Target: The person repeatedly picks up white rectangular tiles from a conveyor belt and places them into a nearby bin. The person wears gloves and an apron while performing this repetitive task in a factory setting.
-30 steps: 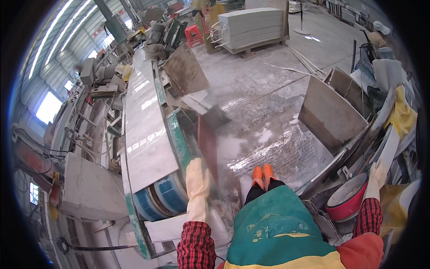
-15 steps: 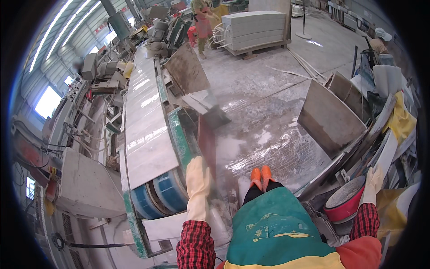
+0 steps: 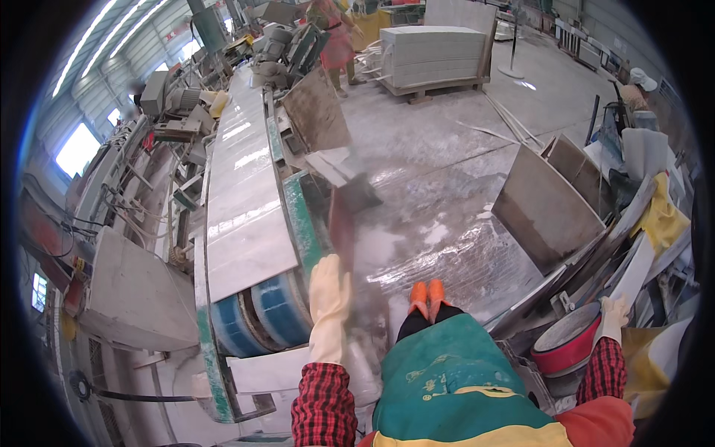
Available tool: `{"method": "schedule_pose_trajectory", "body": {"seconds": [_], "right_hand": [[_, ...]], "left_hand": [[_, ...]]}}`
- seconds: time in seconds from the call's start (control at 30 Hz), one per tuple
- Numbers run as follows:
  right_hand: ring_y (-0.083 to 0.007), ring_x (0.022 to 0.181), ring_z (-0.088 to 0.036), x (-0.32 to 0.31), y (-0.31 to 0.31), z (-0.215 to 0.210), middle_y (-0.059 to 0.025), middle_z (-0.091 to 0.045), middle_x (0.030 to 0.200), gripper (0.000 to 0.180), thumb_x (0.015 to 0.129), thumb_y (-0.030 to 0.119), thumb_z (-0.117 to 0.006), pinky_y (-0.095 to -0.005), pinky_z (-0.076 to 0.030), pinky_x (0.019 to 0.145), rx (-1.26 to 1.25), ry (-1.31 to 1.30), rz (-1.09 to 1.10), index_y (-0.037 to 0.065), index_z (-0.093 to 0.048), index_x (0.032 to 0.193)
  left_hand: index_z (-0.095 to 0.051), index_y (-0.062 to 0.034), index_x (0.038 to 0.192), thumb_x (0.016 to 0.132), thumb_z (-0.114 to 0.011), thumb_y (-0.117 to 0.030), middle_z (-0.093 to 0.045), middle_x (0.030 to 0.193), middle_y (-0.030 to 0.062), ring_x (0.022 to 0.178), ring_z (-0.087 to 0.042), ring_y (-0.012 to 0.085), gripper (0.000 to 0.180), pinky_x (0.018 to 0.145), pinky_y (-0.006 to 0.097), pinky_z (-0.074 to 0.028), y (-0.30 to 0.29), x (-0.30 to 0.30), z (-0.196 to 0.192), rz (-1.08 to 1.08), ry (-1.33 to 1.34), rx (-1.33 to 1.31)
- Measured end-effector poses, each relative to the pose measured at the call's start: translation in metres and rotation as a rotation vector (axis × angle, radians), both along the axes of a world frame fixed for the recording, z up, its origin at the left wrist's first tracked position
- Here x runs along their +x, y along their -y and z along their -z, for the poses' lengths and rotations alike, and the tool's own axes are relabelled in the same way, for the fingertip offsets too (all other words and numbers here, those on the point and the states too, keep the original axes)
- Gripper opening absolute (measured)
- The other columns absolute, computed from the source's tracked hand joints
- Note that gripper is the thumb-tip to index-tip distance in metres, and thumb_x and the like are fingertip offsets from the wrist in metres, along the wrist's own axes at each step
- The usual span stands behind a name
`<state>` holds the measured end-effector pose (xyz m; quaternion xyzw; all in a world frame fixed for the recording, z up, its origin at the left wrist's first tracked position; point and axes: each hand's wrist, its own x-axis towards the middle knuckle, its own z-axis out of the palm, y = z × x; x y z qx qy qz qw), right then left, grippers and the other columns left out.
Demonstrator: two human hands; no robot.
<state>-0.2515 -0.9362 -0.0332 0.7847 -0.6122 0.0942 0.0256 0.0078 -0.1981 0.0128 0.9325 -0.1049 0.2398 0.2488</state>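
My left hand (image 3: 328, 305), in a cream rubber glove, lies with its fingers stretched out at the green side rail (image 3: 304, 212) of a conveyor, beside the blue roller (image 3: 281, 313). White polished stone slabs (image 3: 242, 201) lie in a row along the conveyor. Far to the right, my right hand (image 3: 614, 316), gloved alike, rests at the lower end of a white stone strip (image 3: 637, 270). Its fingers look extended rather than wrapped, though the underside is hidden. Just left of this hand stands a round red tub (image 3: 560, 356) with a grey, crusted top.
Brown-stained slabs (image 3: 547, 208) lean at the right near yellow cloth (image 3: 663, 216). A pallet stack of pale slabs (image 3: 432, 58) stands at the back, near a person in a pink apron (image 3: 337, 45). Wet floor (image 3: 424, 201) stretches ahead of my orange boots (image 3: 427, 296). Machinery lines the left.
The view has shifted slightly. Both my hands keep the same places at the rail and the stone strip. The person at the back has changed stance.
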Motion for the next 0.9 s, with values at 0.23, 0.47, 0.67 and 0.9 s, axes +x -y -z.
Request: {"method": "schedule_pose_trajectory", "body": {"seconds": [0.23, 0.47, 0.67, 0.9], "right_hand": [[-0.037, 0.11, -0.06, 0.008, 0.047, -0.006, -0.0239, -0.056, 0.128, 0.074, 0.073, 0.02, -0.073, -0.044, -0.048, 0.096, 0.264, 0.273, -0.263, 0.014, -0.047, 0.142], [-0.0302, 0.132, -0.044, 0.034, -0.033, -0.154, -0.0106, -0.05, 0.143, 0.082, 0.064, 0.04, -0.077, -0.0564, -0.035, 0.104, 0.802, 1.284, 0.184, 0.017, -0.051, 0.138], [-0.0272, 0.111, -0.054, 0.1, -0.088, -0.149, -0.0035, -0.058, 0.115, 0.07, 0.079, 0.032, -0.068, -0.0484, -0.042, 0.097, 0.872, 1.297, -0.232, 0.024, -0.049, 0.145], [-0.0147, 0.083, -0.064, 0.213, -0.279, -0.151, -0.0053, -0.068, 0.102, 0.082, 0.069, -0.003, -0.069, -0.036, -0.053, 0.073, 1.228, 0.906, -0.918, 0.016, -0.055, 0.147]], "left_hand": [[-0.057, 0.0004, 0.125, 0.085, -0.069, -0.009, -0.062, 0.124, 0.023, 0.121, -0.054, 0.0428, 0.042, 0.107, 0.047, -0.042, -0.014, -0.005, 0.004, 0.009, -0.133, -0.062], [-0.058, 0.0, 0.124, 0.084, -0.07, -0.008, -0.062, 0.122, 0.0216, 0.117, -0.057, 0.0398, 0.042, 0.108, 0.045, -0.043, -0.017, -0.008, 0.009, -0.028, -0.091, -0.07], [-0.061, 0.0, 0.127, 0.089, -0.067, -0.01, -0.064, 0.124, 0.0212, 0.117, -0.06, 0.0388, 0.04, 0.105, 0.044, -0.046, -0.017, -0.006, 0.018, -0.039, -0.088, -0.206], [-0.053, 0.0014, 0.141, 0.103, -0.059, -0.02, -0.064, 0.135, 0.0152, 0.124, -0.061, 0.0245, 0.045, 0.104, 0.033, -0.048, 0.032, -0.005, 0.002, 0.117, -0.296, -1.222]]}}
